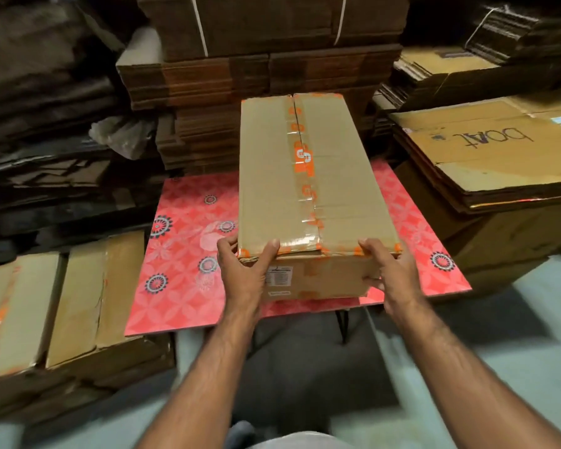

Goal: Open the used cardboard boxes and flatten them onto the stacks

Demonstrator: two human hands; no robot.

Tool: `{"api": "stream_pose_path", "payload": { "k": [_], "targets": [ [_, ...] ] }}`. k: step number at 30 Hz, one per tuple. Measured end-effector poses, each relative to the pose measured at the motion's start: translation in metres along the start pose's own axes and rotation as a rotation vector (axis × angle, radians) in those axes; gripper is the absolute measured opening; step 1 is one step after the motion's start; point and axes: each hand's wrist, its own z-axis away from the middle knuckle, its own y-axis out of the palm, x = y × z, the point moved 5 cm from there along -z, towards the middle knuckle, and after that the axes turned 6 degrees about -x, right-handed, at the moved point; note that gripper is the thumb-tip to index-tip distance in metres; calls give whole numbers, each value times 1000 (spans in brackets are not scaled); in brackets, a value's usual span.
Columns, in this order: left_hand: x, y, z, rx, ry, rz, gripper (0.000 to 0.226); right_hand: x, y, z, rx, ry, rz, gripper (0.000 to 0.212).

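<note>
Closed cardboard box (305, 176) sits lengthwise on the counter (188, 254), a low table with a pink flower-print top; the box's near end is at the counter's front edge, its far end reaches toward the back edge. Top seam is sealed with clear tape printed in orange (300, 157), running the full length. White printed label (279, 275) on the near end face.

Left hand (243, 270) grips the box's near left corner: thumb on the top edge, fingers wrapped round the left side. Right hand (386, 267) grips the near right corner: fingers curled over the top edge, thumb against the end face. Both hands closed on the box, both forearms bare.

Flattened cardboard stack (486, 157) just right of the counter, top sheet with handwritten lettering. More tied bundles of flat cardboard (259, 59) piled behind the counter's back edge. Two taped boxes (62, 303) on a low pile off the counter's left front corner. Dark stacks (39, 92) at far left, detail too dim to tell. Crumpled clear plastic (120, 134) wedged beside the back pile. Pale floor (467, 367) below.
</note>
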Motion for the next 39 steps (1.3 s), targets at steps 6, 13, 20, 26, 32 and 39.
{"api": "stream_pose_path", "payload": {
  "k": [6,13,20,26,32,39],
  "targets": [
    [56,10,3,85,-94,-138,64,-48,-15,-26,126,117,30,67],
    [56,24,-16,64,-95,-234,69,-48,-6,-60,169,108,104,92],
    [53,27,-8,-2,-139,-147,70,-52,-5,-64,183,98,110,89],
    [48,27,-8,-15,-376,186,48,-1,10,-54,108,-156,254,88],
    [88,26,20,118,-669,212,31,86,83,16,-125,-891,967,83],
    [85,6,-3,346,-499,-50,37,-8,159,57,26,-991,1421,89]
  ]
}}
